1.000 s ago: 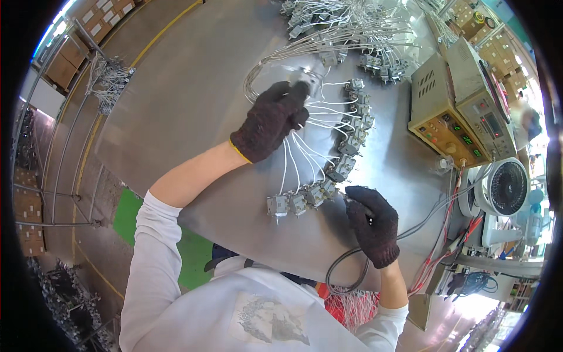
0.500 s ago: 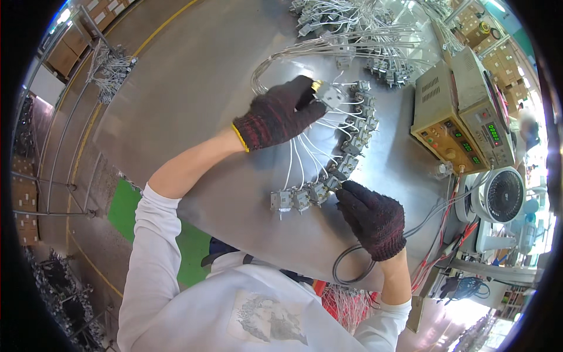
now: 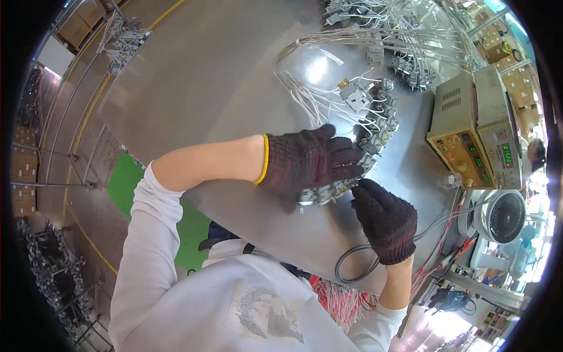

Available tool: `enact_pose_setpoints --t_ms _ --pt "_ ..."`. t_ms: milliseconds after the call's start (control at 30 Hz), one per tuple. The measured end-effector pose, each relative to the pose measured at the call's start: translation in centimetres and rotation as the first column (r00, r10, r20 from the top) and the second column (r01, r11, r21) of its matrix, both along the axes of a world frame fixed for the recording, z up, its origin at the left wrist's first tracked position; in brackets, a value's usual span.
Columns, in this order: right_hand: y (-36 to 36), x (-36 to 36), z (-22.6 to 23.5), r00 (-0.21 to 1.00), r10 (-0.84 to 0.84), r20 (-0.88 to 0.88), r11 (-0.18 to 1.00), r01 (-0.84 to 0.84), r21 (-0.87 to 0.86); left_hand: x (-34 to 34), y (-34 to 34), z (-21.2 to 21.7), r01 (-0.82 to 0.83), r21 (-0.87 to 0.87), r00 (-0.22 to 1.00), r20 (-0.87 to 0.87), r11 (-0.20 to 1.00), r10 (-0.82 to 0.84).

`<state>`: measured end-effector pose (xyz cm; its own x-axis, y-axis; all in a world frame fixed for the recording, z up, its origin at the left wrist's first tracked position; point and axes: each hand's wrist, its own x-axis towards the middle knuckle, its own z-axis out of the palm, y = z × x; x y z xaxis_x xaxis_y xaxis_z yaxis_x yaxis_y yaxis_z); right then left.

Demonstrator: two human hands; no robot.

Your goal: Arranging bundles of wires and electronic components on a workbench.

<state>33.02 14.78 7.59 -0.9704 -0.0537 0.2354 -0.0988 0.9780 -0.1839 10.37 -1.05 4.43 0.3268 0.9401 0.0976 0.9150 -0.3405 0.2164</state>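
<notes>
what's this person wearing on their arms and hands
Both hands wear dark knit gloves flecked with red. On the left hand, the glove's cuff has a yellow edge; no such edge shows on the right hand. The white sleeves end short of the gloves, leaving bare forearm between.
</notes>
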Motion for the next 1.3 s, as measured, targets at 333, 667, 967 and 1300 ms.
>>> enact_pose_setpoints --t_ms 333,667,967,1300 --pt "-0.7 1.1 -1.5 0.947 -0.319 -0.037 0.842 0.265 -0.469 0.0 2.7 -2.0 -0.041 0.105 0.999 0.023 0.994 0.038" --pt "0.3 0.5 -1.4 0.993 -0.114 -0.03 0.992 0.115 0.058 0.1 3.1 -2.6 -0.063 0.134 0.998 0.027 0.989 0.06" --pt "-1.6 1.3 -1.6 0.958 -0.276 -0.077 0.909 0.234 -0.344 0.6 3.0 -3.1 -0.114 0.191 0.993 0.005 0.975 0.115" --pt "-1.5 1.4 -1.1 0.994 -0.108 0.024 0.993 0.106 0.055 0.8 3.2 -3.8 -0.113 0.229 0.992 -0.033 0.967 0.123"
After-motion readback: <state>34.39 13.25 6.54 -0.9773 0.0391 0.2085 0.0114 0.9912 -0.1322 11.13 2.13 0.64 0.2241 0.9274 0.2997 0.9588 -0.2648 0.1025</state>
